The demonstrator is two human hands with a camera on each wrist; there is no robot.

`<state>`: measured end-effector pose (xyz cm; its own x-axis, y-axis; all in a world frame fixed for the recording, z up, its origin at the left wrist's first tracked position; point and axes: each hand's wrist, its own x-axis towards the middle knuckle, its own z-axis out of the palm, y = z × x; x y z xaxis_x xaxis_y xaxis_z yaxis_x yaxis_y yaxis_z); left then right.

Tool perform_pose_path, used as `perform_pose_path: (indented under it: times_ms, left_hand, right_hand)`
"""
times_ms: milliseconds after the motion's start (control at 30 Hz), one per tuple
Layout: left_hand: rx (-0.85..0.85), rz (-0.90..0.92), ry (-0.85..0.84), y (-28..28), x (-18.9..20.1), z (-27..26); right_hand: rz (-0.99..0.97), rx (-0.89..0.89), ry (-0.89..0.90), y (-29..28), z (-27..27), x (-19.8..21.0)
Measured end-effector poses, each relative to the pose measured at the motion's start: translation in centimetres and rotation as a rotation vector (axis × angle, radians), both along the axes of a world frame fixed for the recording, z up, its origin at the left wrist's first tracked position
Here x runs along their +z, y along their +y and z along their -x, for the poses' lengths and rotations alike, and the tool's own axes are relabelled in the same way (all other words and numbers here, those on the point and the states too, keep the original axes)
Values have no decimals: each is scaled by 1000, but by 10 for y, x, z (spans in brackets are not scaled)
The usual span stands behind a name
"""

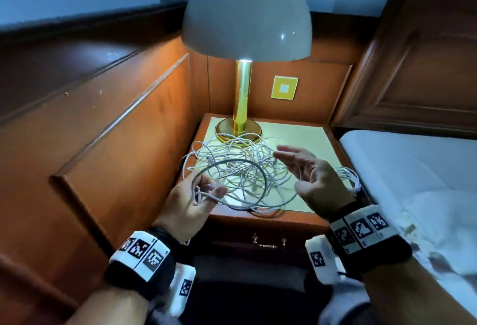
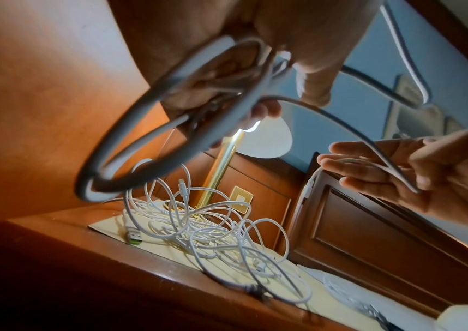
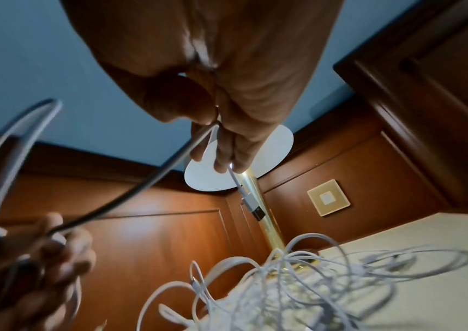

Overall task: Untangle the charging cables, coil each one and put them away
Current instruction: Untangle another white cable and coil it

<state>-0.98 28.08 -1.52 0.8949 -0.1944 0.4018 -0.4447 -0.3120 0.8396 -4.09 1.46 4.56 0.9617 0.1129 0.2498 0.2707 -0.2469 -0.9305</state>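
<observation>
A tangle of white charging cables (image 1: 240,169) (image 2: 213,228) (image 3: 298,280) lies on the nightstand top (image 1: 322,143). My left hand (image 1: 206,193) (image 3: 51,246) hovers over the front left corner and grips a few coiled loops of one cable (image 2: 148,143) (image 1: 232,160). That cable runs across to my right hand (image 1: 299,167) (image 2: 397,170) (image 3: 227,134), which pinches it between thumb and fingers with the other fingers stretched out. The cable's plug end (image 3: 252,206) dangles just past the right fingertips. Both hands are above the tangle, not touching it.
A brass lamp (image 1: 242,97) with a white shade stands at the back of the nightstand. A small bundle of white cable (image 1: 351,177) lies at its right edge. A drawer handle (image 1: 268,243) shows below. Wood panelling rises on the left, a bed (image 1: 413,169) on the right.
</observation>
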Motion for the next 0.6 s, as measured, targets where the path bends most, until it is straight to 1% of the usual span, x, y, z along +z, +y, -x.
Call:
perform_pose_path:
  times_ms: [67,167,200,267,333,400,433,467,500,533,600]
  left_hand:
    - [-75,-6,19,-3,2,15]
    - [-55,-168,-78,-3,2,37]
    - [-71,-223,-83,-4,5,46]
    - [-136,-391,-24,-7,15,63]
    - [-202,-633,57,-14,30,76]
    - [-281,-828,79,-23,41,84]
    - [-318,-883,80,-27,41,86]
    - [-336,-899,88,-29,38,88]
    - [-341,-858,112,-30,33,90]
    - [-339,-779,146,-30,27,93]
    - [-368,-567,205,-36,16,99]
  right_hand:
    - [221,-43,30,-4,27,-9]
    - [666,-91,70,-1,62,-32]
    - [744,-106,63,-1,73,-40]
    - [777,-154,41,-3,91,-48]
    - [764,-239,5,-9,102,-45]
    - [755,-338,2,-15,109,-38]
    - [750,-377,7,-16,112,-36]
    - [749,-412,2,-14,116,-33]
    - [759,-447,-17,-12,119,-30]
    - [778,-482,-45,-10,123,-30]
    - [791,-514,-72,-3,130,-28]
